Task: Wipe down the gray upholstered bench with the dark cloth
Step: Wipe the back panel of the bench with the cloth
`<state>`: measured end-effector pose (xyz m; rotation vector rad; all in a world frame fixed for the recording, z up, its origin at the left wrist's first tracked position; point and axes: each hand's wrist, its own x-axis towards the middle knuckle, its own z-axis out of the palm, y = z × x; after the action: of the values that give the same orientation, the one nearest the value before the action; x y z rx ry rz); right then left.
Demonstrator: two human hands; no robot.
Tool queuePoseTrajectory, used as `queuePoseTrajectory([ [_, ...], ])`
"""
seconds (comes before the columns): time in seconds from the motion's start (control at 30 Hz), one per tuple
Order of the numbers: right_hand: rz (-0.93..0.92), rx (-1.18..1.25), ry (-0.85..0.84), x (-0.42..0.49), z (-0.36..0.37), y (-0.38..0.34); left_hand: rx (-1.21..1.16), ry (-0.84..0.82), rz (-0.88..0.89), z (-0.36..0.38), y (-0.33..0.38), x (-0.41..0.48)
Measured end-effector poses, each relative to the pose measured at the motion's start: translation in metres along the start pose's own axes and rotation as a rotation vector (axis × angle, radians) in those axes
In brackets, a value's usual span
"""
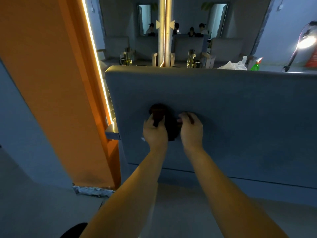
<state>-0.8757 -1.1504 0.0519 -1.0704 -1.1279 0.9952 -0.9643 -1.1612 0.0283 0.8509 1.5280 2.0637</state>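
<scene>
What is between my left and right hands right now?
The dark cloth, bunched, held by the left hand and right hand; the head view shows it.

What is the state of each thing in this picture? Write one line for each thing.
cloth: bunched, held between both hands
left hand: grips the cloth
right hand: pinches the cloth
light strip: lit
lamp: switched on
spray bottle: upright
</scene>
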Motion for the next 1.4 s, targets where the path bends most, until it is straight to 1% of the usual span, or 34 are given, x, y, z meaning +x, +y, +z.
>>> queuePoseTrajectory([
  [0.13,0.023,0.01,-0.035,0.006,-0.005,0.0,0.073,-0.087,0.052,0.018,0.003,-0.007],
  [0.27,0.045,0.039,-0.06,0.008,-0.01,-0.003,0.066,-0.122,-0.002,0.033,0.005,-0.012],
  [0.37,0.04,0.023,-0.06,0.005,-0.01,-0.005,0.088,-0.141,0.009,0.03,0.002,-0.011],
  [0.4,0.035,0.023,-0.038,0.005,-0.011,-0.005,0.107,-0.182,0.019,0.031,0.003,-0.012],
  [0.5,0.06,0.06,0.076,0.005,-0.025,-0.005,0.238,-0.391,0.047,0.045,0.009,-0.026],
  [0.53,0.073,0.069,0.09,0.006,-0.032,-0.005,0.258,-0.43,0.071,0.048,0.009,-0.031],
  [0.67,0.083,0.074,0.096,-0.003,-0.031,-0.004,0.269,-0.472,0.133,0.03,0.008,-0.03],
  [0.73,0.06,0.074,0.099,-0.009,-0.021,-0.002,0.326,-0.437,0.264,0.008,0.007,-0.023],
  [0.8,0.021,0.059,0.086,-0.014,-0.017,0.001,0.343,-0.337,0.357,-0.015,0.004,-0.016],
  [0.9,-0.011,0.006,0.033,-0.016,-0.013,0.001,0.22,-0.14,0.292,-0.041,0.004,-0.005],
  [0.97,-0.004,-0.015,0.005,-0.017,-0.006,-0.002,0.175,-0.087,0.247,-0.042,0.01,0.001],
  [1.1,-0.01,-0.019,0.006,-0.015,-0.003,-0.003,0.091,-0.111,0.161,-0.02,0.019,-0.002],
  [1.17,-0.003,-0.01,0.007,-0.012,-0.007,-0.003,0.065,-0.115,0.157,-0.011,0.018,-0.005],
  [1.27,-0.001,0.0,-0.007,-0.007,-0.011,-0.001,0.134,-0.156,0.179,-0.001,0.014,-0.005],
  [1.4,-0.008,0.04,0.013,-0.001,-0.011,-0.001,0.146,-0.185,0.176,0.007,0.011,-0.001],
])
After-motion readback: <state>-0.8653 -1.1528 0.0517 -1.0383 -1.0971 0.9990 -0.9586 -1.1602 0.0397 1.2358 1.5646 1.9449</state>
